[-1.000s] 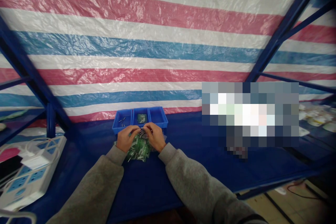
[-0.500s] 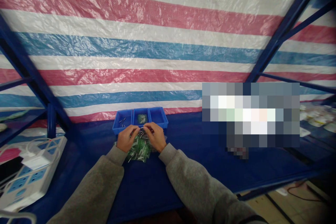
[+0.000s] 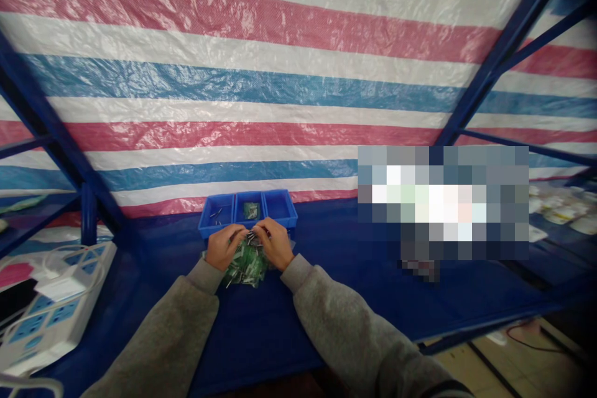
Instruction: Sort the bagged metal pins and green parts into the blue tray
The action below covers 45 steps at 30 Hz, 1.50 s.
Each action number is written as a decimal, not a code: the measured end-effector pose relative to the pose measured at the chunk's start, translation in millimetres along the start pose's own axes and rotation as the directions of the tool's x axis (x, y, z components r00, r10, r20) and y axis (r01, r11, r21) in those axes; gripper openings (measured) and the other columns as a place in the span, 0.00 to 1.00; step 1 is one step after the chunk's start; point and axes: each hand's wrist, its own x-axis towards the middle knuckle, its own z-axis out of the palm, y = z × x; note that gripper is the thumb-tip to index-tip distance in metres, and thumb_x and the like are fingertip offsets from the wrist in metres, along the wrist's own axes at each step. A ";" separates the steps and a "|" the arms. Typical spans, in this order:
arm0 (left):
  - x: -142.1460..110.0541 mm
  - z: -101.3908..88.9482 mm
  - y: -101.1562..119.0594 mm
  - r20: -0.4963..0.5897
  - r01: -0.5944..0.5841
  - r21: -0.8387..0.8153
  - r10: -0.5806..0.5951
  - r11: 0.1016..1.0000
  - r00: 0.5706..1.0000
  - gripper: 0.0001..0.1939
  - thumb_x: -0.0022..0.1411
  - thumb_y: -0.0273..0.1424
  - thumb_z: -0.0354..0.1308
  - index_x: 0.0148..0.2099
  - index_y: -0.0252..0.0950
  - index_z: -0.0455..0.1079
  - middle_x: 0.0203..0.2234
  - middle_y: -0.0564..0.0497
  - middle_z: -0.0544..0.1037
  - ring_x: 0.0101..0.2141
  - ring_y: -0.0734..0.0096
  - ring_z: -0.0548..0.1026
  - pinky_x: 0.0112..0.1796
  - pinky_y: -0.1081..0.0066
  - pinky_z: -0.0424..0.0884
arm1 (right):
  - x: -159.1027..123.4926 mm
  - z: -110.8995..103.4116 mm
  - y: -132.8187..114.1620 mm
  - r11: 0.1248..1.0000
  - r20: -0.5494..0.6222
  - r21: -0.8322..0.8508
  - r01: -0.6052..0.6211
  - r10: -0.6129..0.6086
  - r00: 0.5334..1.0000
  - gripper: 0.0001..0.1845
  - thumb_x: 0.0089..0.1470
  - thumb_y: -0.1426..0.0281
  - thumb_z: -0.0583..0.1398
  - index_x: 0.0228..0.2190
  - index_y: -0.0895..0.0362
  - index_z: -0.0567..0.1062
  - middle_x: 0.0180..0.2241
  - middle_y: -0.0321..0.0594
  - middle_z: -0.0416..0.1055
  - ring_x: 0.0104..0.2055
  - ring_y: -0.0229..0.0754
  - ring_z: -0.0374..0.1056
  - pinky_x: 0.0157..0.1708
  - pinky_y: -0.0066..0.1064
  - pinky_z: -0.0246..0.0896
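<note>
My left hand [image 3: 224,247] and my right hand [image 3: 276,242] meet over a pile of small clear and green plastic packets [image 3: 249,267] on the blue tabletop. Thumb and fingers of each hand are pinched together, the fingertips nearly touching. What they pinch is too small to make out; dark and shiny slim metal pieces [image 3: 252,236] show just beneath them. Directly behind the hands stands a blue three-part tray [image 3: 295,222]. A few thin metal pieces [image 3: 216,216] lie in its left compartment, a green-and-clear packet [image 3: 252,210] in the middle one.
To the left, a white power strip [image 3: 74,323] with blue sockets carries a white plug adapter [image 3: 65,283] and cables. Blue metal frame posts [image 3: 46,118] rise at both sides before a striped plastic sheet [image 3: 280,137]. A pixelated area covers the right; several white round items [image 3: 559,211] sit beyond it.
The hands keep nearly the same place and stay pinched, with small shifts of the fingertips. The whole view has slid slightly. Packets and tray look unchanged.
</note>
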 end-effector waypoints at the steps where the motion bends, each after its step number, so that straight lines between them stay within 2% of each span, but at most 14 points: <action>1: -0.2 1.0 -0.1 -0.026 -0.004 -0.035 0.003 0.999 1.000 0.11 0.61 0.37 0.53 0.34 0.36 0.71 0.25 0.53 0.76 0.26 0.75 0.72 0.31 0.75 0.67 | 0.0 -0.1 0.8 1.000 -0.006 -0.011 -0.010 0.010 1.000 0.14 0.60 0.65 0.52 0.27 0.57 0.71 0.26 0.37 0.68 0.30 0.37 0.64 0.31 0.26 0.56; 4: -0.1 3.1 0.3 -0.080 -0.003 -0.124 -0.007 0.992 0.997 0.10 0.57 0.37 0.58 0.34 0.36 0.72 0.26 0.52 0.78 0.26 0.73 0.74 0.31 0.74 0.70 | 0.0 -0.6 2.3 0.999 -0.021 -0.031 -0.040 0.040 0.999 0.16 0.60 0.64 0.51 0.24 0.57 0.70 0.24 0.36 0.68 0.28 0.36 0.63 0.30 0.26 0.55; 11: 3.2 0.7 4.5 -0.097 0.026 -0.285 -0.056 0.958 0.994 0.08 0.57 0.34 0.57 0.34 0.35 0.71 0.32 0.47 0.76 0.33 0.68 0.74 0.31 0.71 0.72 | -0.5 -0.4 -0.8 0.997 0.006 -0.039 -0.061 0.061 0.998 0.21 0.61 0.62 0.49 0.22 0.57 0.71 0.21 0.36 0.67 0.26 0.36 0.63 0.28 0.26 0.54; 14: 3.0 1.5 3.4 -0.131 0.094 -0.372 -0.152 0.923 0.980 0.08 0.59 0.35 0.55 0.34 0.34 0.67 0.38 0.44 0.75 0.37 0.67 0.74 0.29 0.72 0.72 | -0.3 -1.3 -1.3 0.994 -0.054 -0.039 -0.105 0.103 0.993 0.23 0.62 0.61 0.47 0.22 0.57 0.71 0.20 0.35 0.67 0.25 0.35 0.62 0.27 0.25 0.54; 16: 2.2 2.4 1.2 -0.134 0.139 -0.416 -0.211 0.899 0.968 0.08 0.61 0.35 0.52 0.35 0.34 0.64 0.39 0.44 0.75 0.33 0.70 0.75 0.27 0.73 0.72 | 0.2 -2.2 -0.8 0.990 -0.091 -0.041 -0.134 0.130 0.987 0.24 0.62 0.61 0.46 0.23 0.57 0.71 0.20 0.35 0.66 0.23 0.35 0.62 0.26 0.25 0.54; 18: 1.3 2.8 -1.2 -0.116 0.154 -0.380 -0.213 0.912 0.970 0.07 0.62 0.34 0.51 0.36 0.35 0.63 0.36 0.46 0.76 0.28 0.73 0.74 0.28 0.73 0.72 | 0.4 -2.6 -0.2 0.989 -0.099 -0.041 -0.140 0.135 0.986 0.24 0.62 0.61 0.45 0.23 0.57 0.72 0.19 0.34 0.65 0.23 0.35 0.62 0.26 0.25 0.54; 20: 0.8 2.8 -2.8 -0.113 0.128 -0.255 -0.161 0.958 0.980 0.07 0.62 0.33 0.51 0.37 0.35 0.65 0.32 0.48 0.76 0.27 0.73 0.73 0.31 0.72 0.71 | 0.3 -2.3 0.3 0.990 -0.092 -0.040 -0.132 0.128 0.988 0.24 0.62 0.61 0.46 0.23 0.57 0.72 0.19 0.34 0.65 0.23 0.35 0.62 0.27 0.25 0.54; 23: 1.0 2.3 -3.7 -0.102 0.015 -0.073 -0.022 0.997 0.995 0.08 0.61 0.32 0.52 0.40 0.35 0.69 0.31 0.49 0.76 0.31 0.71 0.74 0.36 0.70 0.70 | 0.0 -1.5 0.2 0.992 -0.086 -0.039 -0.124 0.120 0.989 0.23 0.62 0.62 0.46 0.23 0.57 0.72 0.20 0.34 0.66 0.24 0.35 0.62 0.27 0.25 0.54; 27: 1.1 2.3 -4.6 -0.065 -0.109 -0.025 0.107 0.994 0.992 0.09 0.62 0.32 0.52 0.41 0.37 0.72 0.33 0.49 0.77 0.36 0.69 0.74 0.40 0.69 0.69 | 0.2 -2.3 -0.7 0.990 -0.111 -0.041 -0.137 0.131 0.985 0.23 0.62 0.62 0.46 0.23 0.57 0.72 0.19 0.35 0.66 0.23 0.35 0.62 0.27 0.25 0.55; 31: -0.1 2.9 -5.6 -0.115 -0.032 -0.028 0.028 0.999 0.993 0.09 0.61 0.35 0.53 0.39 0.36 0.71 0.27 0.52 0.77 0.28 0.73 0.75 0.35 0.73 0.69 | 0.3 -3.2 -2.2 0.994 -0.107 -0.014 -0.111 0.109 0.988 0.19 0.62 0.64 0.48 0.29 0.57 0.74 0.25 0.37 0.70 0.28 0.37 0.64 0.30 0.26 0.57; 34: -0.7 2.1 -4.6 -0.132 0.034 -0.051 -0.041 0.998 0.990 0.10 0.61 0.36 0.53 0.41 0.37 0.70 0.18 0.57 0.73 0.21 0.76 0.72 0.30 0.76 0.68 | -0.8 -1.5 -2.8 0.999 -0.016 0.014 -0.043 0.043 0.999 0.13 0.60 0.65 0.51 0.34 0.56 0.74 0.30 0.39 0.71 0.31 0.37 0.65 0.32 0.27 0.58; 38: -1.0 0.0 -2.4 -0.161 0.057 -0.069 -0.068 0.996 0.985 0.10 0.60 0.37 0.54 0.41 0.37 0.68 0.16 0.59 0.72 0.20 0.76 0.72 0.30 0.76 0.68 | -2.6 1.9 -1.9 0.999 0.085 0.026 0.017 -0.020 0.996 0.08 0.56 0.66 0.56 0.32 0.55 0.74 0.28 0.37 0.70 0.30 0.37 0.65 0.33 0.27 0.59; 41: -1.3 0.1 -2.9 -0.155 0.080 -0.105 -0.095 0.991 0.983 0.12 0.59 0.37 0.56 0.43 0.37 0.69 0.18 0.58 0.74 0.21 0.75 0.73 0.31 0.75 0.70 | -2.3 2.1 -0.7 1.000 0.069 0.028 0.012 -0.013 0.998 0.08 0.57 0.67 0.55 0.31 0.55 0.73 0.28 0.37 0.70 0.30 0.37 0.65 0.33 0.27 0.59; 45: -0.3 4.3 -6.7 -0.158 0.110 -0.209 -0.145 0.972 0.977 0.12 0.55 0.39 0.59 0.38 0.36 0.73 0.29 0.51 0.79 0.30 0.70 0.76 0.36 0.71 0.73 | -1.0 0.2 0.3 0.999 0.023 0.021 -0.036 0.035 0.999 0.12 0.58 0.66 0.52 0.30 0.57 0.73 0.29 0.39 0.71 0.32 0.38 0.66 0.33 0.28 0.59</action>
